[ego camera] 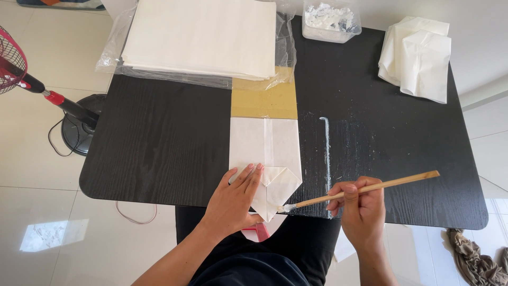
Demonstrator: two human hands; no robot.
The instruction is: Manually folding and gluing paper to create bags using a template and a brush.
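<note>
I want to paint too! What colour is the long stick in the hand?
The thin wooden stick is light tan, with white paste on its tip; the head view shows it.

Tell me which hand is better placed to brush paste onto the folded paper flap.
Right. The right hand holds the wooden brush, its tip at the edge of the folded flap. The left hand lies flat on the paper bag, pinning it down.

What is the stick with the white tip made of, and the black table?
The brush in the right hand looks like bare, pale wood, matte, its tip coated white. The table looks like black-stained wood or a wood-look laminate: fine grain lines show.
</note>
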